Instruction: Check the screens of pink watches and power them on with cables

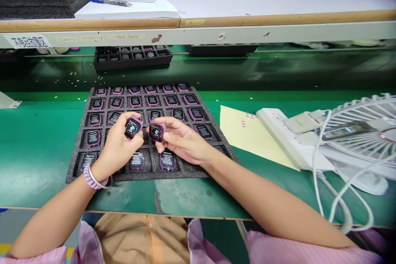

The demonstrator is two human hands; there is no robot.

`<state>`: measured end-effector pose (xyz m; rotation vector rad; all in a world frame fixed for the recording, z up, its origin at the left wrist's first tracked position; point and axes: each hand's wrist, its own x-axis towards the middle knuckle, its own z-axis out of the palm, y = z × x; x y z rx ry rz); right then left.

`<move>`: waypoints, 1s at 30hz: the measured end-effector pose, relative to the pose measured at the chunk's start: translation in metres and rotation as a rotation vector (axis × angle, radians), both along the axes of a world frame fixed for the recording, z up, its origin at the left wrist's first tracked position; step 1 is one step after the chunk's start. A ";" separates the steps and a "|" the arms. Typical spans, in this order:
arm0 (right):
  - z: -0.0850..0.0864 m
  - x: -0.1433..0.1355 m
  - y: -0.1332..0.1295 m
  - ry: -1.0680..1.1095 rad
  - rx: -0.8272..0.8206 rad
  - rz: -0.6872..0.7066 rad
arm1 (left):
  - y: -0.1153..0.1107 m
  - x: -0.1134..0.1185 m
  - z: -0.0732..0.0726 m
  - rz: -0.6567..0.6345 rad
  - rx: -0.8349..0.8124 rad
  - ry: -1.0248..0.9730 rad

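Five rows of compartments are formed in the dark gray foam tray [194,172] at the center-left of the frame, and single purple-cased watches [93,137], their dark screens filled with small white text, are held in many of them. Two rows of small dark items are contained in the black tray [133,62] at the upper left. Above the near part of the foam tray, two more watches are held side by side, slightly apart. On the left-hand watch [133,127], a purple case is seen around a dark, rounded screen lit with a blue and white graphic; a similar graphic is shown on the tilted right-hand watch [156,132]. The first is pinched by its edges between the thumb and bent fingers of the left hand [120,142]. The second is gripped between thumb and forefinger of the right hand [185,142], whose other fingers are curled beneath, partly hidden
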<state>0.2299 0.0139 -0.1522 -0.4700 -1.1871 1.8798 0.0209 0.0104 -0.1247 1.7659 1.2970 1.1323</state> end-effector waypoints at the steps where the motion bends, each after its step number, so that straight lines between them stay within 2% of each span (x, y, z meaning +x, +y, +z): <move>1: 0.000 0.000 0.000 0.001 -0.004 -0.004 | 0.000 0.000 0.000 0.003 0.005 -0.003; 17: -0.001 0.000 0.000 0.004 0.003 -0.007 | 0.001 0.000 -0.001 -0.001 -0.009 -0.002; 24: -0.001 0.000 0.001 0.031 0.005 -0.011 | 0.000 0.000 0.003 0.049 0.012 -0.002; 30: -0.001 0.000 0.001 0.013 0.000 -0.015 | 0.002 0.000 0.002 0.028 0.016 0.035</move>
